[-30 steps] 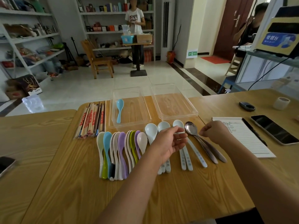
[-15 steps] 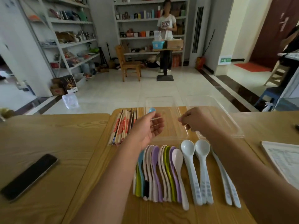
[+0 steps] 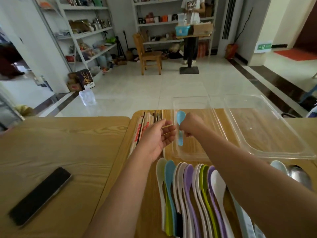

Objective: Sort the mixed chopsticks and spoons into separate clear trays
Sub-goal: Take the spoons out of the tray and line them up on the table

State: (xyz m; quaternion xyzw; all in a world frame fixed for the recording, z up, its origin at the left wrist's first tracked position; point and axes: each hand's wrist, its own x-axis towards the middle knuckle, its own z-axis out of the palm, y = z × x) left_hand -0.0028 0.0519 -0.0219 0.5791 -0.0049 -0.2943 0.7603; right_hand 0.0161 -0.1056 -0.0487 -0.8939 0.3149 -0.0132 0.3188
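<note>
**Fingers (image 3: 169, 130) half-curled, a sorting choice ahead**

From where I stand, the person's left hand (image 3: 154, 140) is turned palm up, its fingers bent loosely round two thin pale wooden sticks (image 3: 167, 126) that look like a pair of chopsticks. The sticks run crosswise, left to right, with their free ends pointing at the right hand (image 3: 191, 125). That hand is clenched into a fist just beside them. I cannot tell whether it grips the stick ends or holds nothing.

The fist hangs over the left clear plastic tray (image 3: 192, 156), right in front of the light-blue plastic spoon (image 3: 180, 117) lying inside it. The empty right clear plastic tray (image 3: 274, 134) sits farther to the right, touching or nearly touching the first. The right hand is the nearer one to it.

Behind the left hand lies the bundle of wrapped and bare chopsticks (image 3: 144, 127), with its long axis running away from the person. The row of pastel plastic spoons (image 3: 188, 194) waits on the wooden table (image 3: 68, 143) nearer in, handles toward the person. A black phone (image 3: 41, 194) lies well off to the left.

With a spoon already in the left tray, I'd judge the sticks belong in the right one. That means a carry to the right across the spoon tray.
</note>
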